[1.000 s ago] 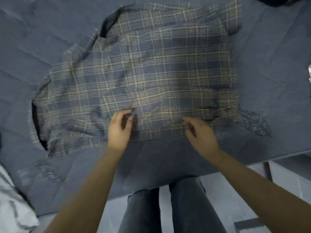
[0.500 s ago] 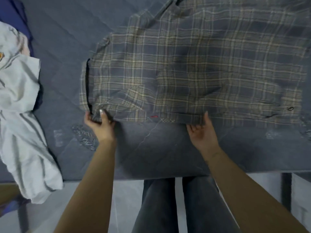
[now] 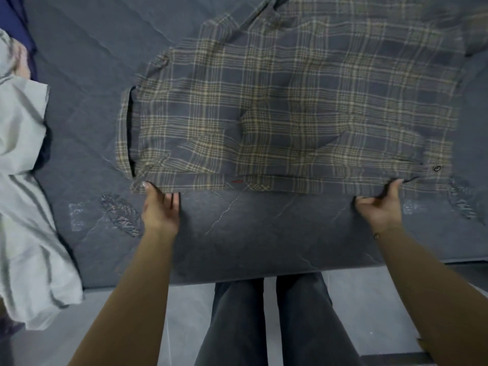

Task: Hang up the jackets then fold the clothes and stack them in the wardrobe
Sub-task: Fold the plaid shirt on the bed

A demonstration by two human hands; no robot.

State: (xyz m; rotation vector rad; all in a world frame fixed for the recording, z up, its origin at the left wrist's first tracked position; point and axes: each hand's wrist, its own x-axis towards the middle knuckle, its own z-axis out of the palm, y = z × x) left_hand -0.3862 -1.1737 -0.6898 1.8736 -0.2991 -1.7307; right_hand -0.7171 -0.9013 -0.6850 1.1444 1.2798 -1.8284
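Two hands grip the near hem of a dark grey and tan plaid cotton shirt (image 3: 290,107) that lies spread flat on a bed covered with a grey-blue quilted bedspread (image 3: 250,233). The left hand (image 3: 159,207) pinches the hem's left corner, thumb on top of the cloth and fingers tucked beneath. The right hand (image 3: 380,204) holds the hem near its right corner in the same way, thumb up over the edge, just beside a small round metal button (image 3: 437,168). The hands sit well apart, with the hem stretched between them. A small red tag (image 3: 237,182) shows on the hem between the two hands. At the left edge of the bed lies a crumpled pale grey garment (image 3: 23,180), partly hanging over the side, with a dark blue cloth (image 3: 15,22) behind it. No container is visible. Below the bed edge are the person's dark grey trouser legs (image 3: 272,318) over a pale floor.
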